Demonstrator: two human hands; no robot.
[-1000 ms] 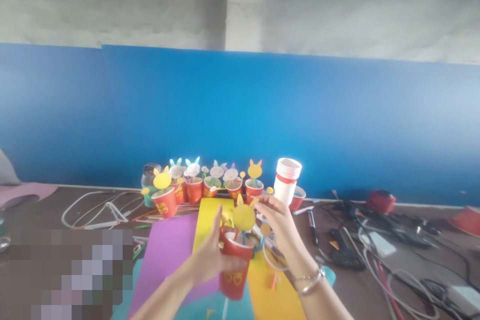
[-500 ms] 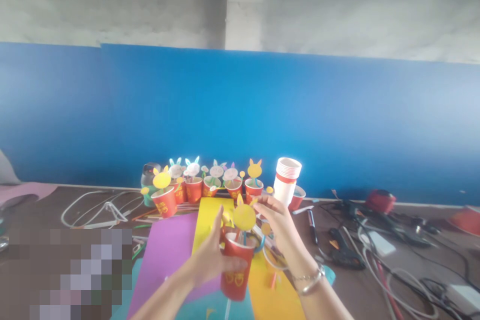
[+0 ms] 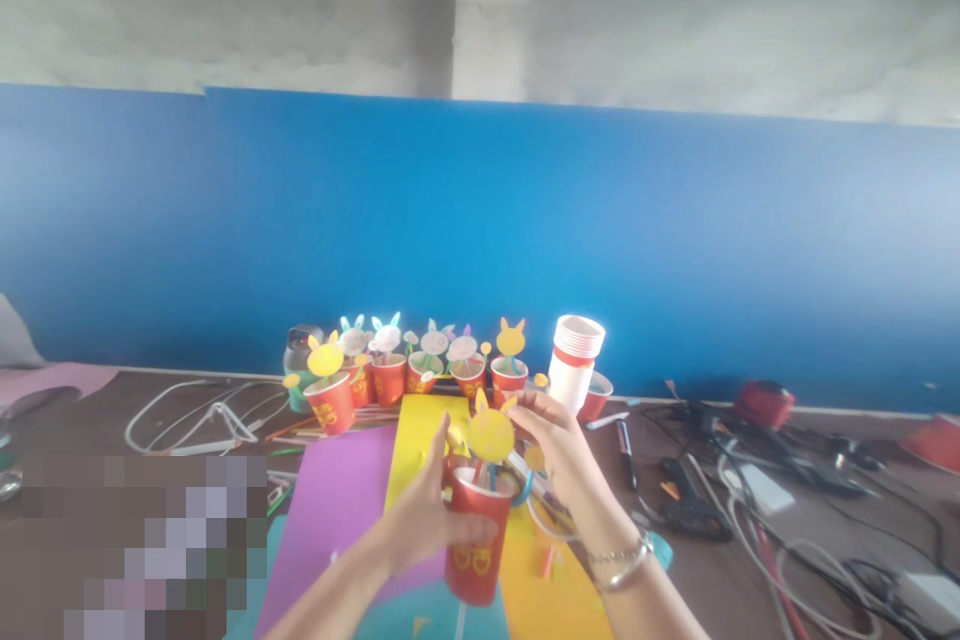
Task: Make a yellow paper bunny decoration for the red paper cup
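My left hand [image 3: 424,520] is wrapped round a red paper cup [image 3: 474,548] held above the coloured sheets. A yellow paper rabbit head [image 3: 489,432] on a straw stands up out of the cup. My right hand [image 3: 553,445] pinches the rabbit head at its right ear, with a bracelet on that wrist. A small yellow paper disc [image 3: 533,458] on a stick shows just below my right fingers.
Several red cups with paper rabbit heads [image 3: 420,370] stand in a row by the blue wall, next to a stack of white cups [image 3: 571,360]. Purple [image 3: 330,500] and yellow [image 3: 416,430] paper sheets lie under my hands. Cables and tools [image 3: 750,490] cover the right side.
Almost nothing differs; the cup and both hands have drifted very slightly, and my right fingers stay at the rabbit head's ear.
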